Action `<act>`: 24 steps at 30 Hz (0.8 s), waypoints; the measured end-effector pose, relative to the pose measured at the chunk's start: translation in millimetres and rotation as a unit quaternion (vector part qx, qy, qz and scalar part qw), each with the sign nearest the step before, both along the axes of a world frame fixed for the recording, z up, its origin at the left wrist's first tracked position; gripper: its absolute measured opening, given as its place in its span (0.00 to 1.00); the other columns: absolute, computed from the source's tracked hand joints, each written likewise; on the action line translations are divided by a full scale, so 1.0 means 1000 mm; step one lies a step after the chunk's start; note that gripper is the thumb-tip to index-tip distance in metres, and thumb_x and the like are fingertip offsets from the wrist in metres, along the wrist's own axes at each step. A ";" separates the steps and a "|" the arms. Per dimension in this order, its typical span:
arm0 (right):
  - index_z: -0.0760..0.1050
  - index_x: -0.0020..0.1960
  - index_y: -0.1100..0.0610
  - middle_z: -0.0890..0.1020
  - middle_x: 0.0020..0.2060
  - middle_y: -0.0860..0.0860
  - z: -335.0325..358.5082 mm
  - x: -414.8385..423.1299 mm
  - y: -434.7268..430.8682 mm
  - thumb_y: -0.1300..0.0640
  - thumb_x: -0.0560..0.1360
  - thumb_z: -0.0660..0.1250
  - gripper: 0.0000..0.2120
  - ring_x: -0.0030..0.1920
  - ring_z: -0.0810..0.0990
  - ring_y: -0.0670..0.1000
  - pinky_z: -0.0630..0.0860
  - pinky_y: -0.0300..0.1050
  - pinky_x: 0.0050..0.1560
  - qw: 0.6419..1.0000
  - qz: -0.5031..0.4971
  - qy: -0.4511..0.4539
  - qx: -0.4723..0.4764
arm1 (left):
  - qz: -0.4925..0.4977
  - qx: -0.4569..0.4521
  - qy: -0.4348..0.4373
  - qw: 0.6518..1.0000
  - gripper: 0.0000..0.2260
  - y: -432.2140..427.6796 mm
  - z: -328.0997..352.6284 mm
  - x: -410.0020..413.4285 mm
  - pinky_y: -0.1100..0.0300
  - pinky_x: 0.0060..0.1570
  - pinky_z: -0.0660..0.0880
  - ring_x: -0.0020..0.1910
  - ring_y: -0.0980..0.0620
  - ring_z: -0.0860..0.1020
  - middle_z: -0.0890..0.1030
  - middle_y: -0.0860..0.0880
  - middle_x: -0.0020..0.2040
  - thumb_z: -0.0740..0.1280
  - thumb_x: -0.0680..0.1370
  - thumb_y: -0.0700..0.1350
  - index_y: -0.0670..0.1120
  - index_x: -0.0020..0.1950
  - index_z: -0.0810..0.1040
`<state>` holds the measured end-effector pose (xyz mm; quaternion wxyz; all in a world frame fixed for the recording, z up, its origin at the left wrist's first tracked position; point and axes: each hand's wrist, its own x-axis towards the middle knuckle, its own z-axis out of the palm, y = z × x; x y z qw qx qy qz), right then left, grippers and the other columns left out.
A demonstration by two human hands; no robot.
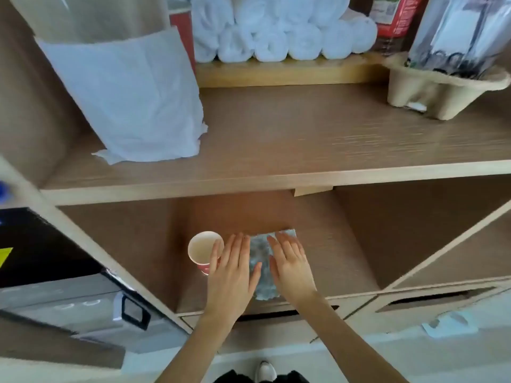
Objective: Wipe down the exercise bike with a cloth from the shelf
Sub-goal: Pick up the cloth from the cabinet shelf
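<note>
The task is at its very start. The grey-blue cloth (260,248) lies flat on the floor of the lower middle compartment of the shelf (249,186), not yet lifted. Both hands reach in over it, palms down. The left hand (232,269) covers the cloth's left edge with straight, slightly spread fingers. The right hand (290,266) covers its right side the same way. Neither hand curls round anything or pinches the fabric. They seem to rest on the cloth, though actual contact is hard to confirm. The exercise bike is nowhere in view. So I judge that everything is still left to do: gripping the cloth, taking it out, carrying it to the bike and wiping.

Counted, as far as the view allows:
- One grey-blue cloth, in the lower compartment.
- One paper cup (206,246), upright and seemingly empty, just left of the cloth. The left hand's outer fingers sit in front of its rim.
- Two hands, both flat.
- About ten rolled white towels (271,40) at the back of the upper shelf, stacked in two rows. I make out six below and four above, though the top edge cuts the pile off.
- One folded white sheet (130,98), leaning at the upper shelf's left.
- One moulded pulp carrier (431,92) at the upper right, holding wrapped dark items too blurred to count.
</note>
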<state>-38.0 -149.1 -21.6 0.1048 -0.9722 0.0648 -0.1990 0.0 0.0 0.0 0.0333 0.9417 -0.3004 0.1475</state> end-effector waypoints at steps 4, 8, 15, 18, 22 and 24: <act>0.77 0.62 0.61 0.78 0.60 0.61 -0.019 0.012 -0.005 0.58 0.68 0.75 0.23 0.62 0.76 0.61 0.68 0.66 0.62 0.998 0.024 0.053 -0.012 | 0.013 0.005 -0.009 1.000 0.26 -0.006 -0.004 0.007 0.45 0.68 0.65 0.64 0.45 0.76 0.78 0.43 0.63 0.53 0.78 0.56 0.40 0.64 0.77; 0.75 0.65 0.52 0.75 0.64 0.58 -0.030 0.014 -0.004 0.42 0.76 0.55 0.24 0.65 0.73 0.61 0.65 0.71 0.63 0.990 0.006 0.141 0.001 | 0.013 0.009 -0.023 1.000 0.26 -0.008 -0.008 0.013 0.44 0.67 0.68 0.64 0.45 0.76 0.78 0.43 0.63 0.53 0.79 0.56 0.40 0.64 0.77; 0.71 0.68 0.48 0.72 0.67 0.57 -0.037 0.016 -0.007 0.37 0.76 0.47 0.28 0.68 0.69 0.61 0.63 0.70 0.64 0.981 0.016 0.192 -0.017 | 0.010 0.009 -0.023 1.000 0.26 -0.008 -0.012 0.019 0.44 0.67 0.68 0.65 0.45 0.75 0.78 0.43 0.64 0.53 0.79 0.56 0.40 0.65 0.76; 0.76 0.64 0.49 0.75 0.65 0.57 -0.036 0.017 -0.007 0.41 0.76 0.51 0.25 0.66 0.72 0.61 0.66 0.67 0.63 0.989 0.015 0.145 0.011 | -0.005 0.007 -0.025 1.000 0.26 -0.008 -0.013 0.020 0.44 0.67 0.68 0.65 0.45 0.75 0.78 0.43 0.64 0.54 0.79 0.56 0.40 0.65 0.76; 0.82 0.53 0.53 0.82 0.54 0.55 -0.040 0.020 -0.008 0.49 0.75 0.57 0.18 0.55 0.81 0.58 0.78 0.57 0.53 0.998 0.009 0.053 0.038 | -0.025 -0.013 -0.038 0.999 0.24 -0.008 -0.011 0.020 0.44 0.68 0.63 0.66 0.45 0.74 0.77 0.43 0.65 0.55 0.79 0.55 0.41 0.66 0.76; 0.83 0.49 0.55 0.84 0.50 0.53 -0.043 0.023 -0.008 0.53 0.74 0.58 0.15 0.48 0.82 0.56 0.78 0.49 0.45 0.999 0.012 0.026 0.036 | -0.028 -0.020 -0.049 0.998 0.24 -0.006 -0.009 0.020 0.45 0.68 0.62 0.66 0.45 0.73 0.77 0.44 0.65 0.56 0.79 0.55 0.41 0.66 0.76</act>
